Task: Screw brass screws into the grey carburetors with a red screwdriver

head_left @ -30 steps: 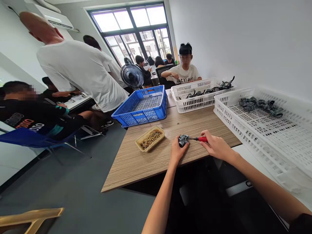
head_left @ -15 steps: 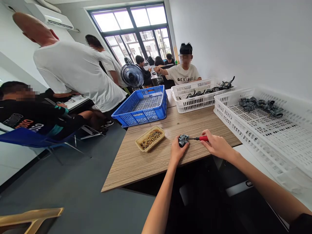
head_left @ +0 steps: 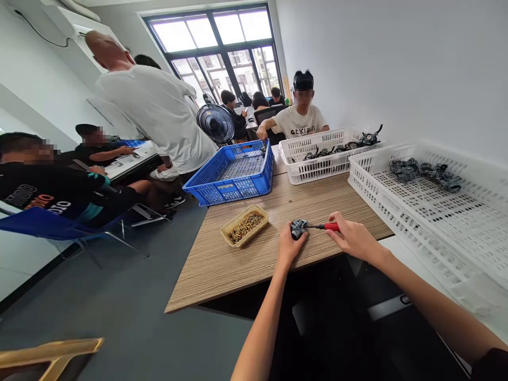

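My left hand (head_left: 289,244) is closed around a small grey metal carburetor (head_left: 299,228), holding it against the table top. In my right hand (head_left: 351,235) is a screwdriver (head_left: 332,226) with a red handle and dark shaft. The shaft lies nearly level and points left, its tip at the carburetor's right side; the exact contact point is too small to make out. Left of my hands stands a cream tray (head_left: 264,216) full of small brass-coloured parts.
A blue crate (head_left: 238,191) stands at the table's far left edge. Two white crates, one at the back (head_left: 313,173) and a larger one at right (head_left: 392,217), hold carburetors (head_left: 428,172). A co-worker (head_left: 302,114) sits across the table; another person (head_left: 151,106) stands at left.
The co-worker across the table has lowered a hand with a part into the blue crate. The standing person at left has shifted right. My hands look almost unchanged.
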{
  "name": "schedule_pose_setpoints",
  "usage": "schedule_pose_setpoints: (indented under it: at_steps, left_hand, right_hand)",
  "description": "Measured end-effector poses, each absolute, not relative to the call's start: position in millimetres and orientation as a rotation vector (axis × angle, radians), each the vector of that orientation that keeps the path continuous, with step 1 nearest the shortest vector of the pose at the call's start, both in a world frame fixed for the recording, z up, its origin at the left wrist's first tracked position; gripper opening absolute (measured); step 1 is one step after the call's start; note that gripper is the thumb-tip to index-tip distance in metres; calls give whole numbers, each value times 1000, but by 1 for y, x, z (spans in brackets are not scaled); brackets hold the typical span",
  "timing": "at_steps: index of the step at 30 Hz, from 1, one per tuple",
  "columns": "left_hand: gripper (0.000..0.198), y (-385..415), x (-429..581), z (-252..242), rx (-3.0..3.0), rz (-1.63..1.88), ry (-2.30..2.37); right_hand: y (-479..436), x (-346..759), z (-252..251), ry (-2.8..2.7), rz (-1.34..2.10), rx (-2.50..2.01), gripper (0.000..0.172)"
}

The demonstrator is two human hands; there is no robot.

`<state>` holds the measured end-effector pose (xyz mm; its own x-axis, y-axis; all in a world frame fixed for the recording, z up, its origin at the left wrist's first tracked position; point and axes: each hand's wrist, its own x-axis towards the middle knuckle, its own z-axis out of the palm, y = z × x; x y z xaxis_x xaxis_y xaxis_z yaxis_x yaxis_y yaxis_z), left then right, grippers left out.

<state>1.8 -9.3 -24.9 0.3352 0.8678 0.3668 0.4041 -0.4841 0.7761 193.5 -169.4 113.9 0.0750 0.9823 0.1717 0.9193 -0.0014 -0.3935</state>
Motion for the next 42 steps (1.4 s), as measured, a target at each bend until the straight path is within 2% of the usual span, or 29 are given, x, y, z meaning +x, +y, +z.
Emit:
schedule_pose_setpoints:
  at_steps: [3, 6, 9, 14, 21, 25, 31, 35, 38, 42]
  left_hand:
    - [48, -9, 2, -24, 2037, 1063, 1105]
    - [48, -10, 2, -24, 2038, 1058, 1108]
    - [48, -10, 3, -23, 2039, 1057, 1117]
    - [48, -10, 2, -22, 2052, 1048, 1112]
    - [49, -10, 1, -22, 2051, 1052, 1124]
    - [46, -10, 2, -23, 2051, 1053, 1111]
    - [49, -8, 2, -26, 2060, 1068, 1110]
    - [50, -8, 2, -28, 2061, 1084, 1115]
    - [48, -7, 1, -28, 2063, 1086, 1095]
    - [48, -7, 1, -28, 2059, 1081, 1091]
  right_hand:
    - [-172, 196, 112, -1896, 259, -1819, 29]
    - [-172, 196, 111, -1904, 277, -1816, 22]
    - [-169, 194, 112, -1886, 205, -1981, 16]
    - [-166, 191, 115, -1829, 52, -2254, 27]
    - [-172, 195, 113, -1914, 278, -1828, 20]
    - [-171, 191, 114, -1918, 269, -1883, 11]
    - [-165, 189, 115, -1839, 122, -2220, 25]
    - [-169, 193, 115, -1880, 212, -2039, 20]
    - [-173, 194, 115, -1905, 264, -1889, 29]
    - [-172, 192, 116, -1916, 289, -1911, 14]
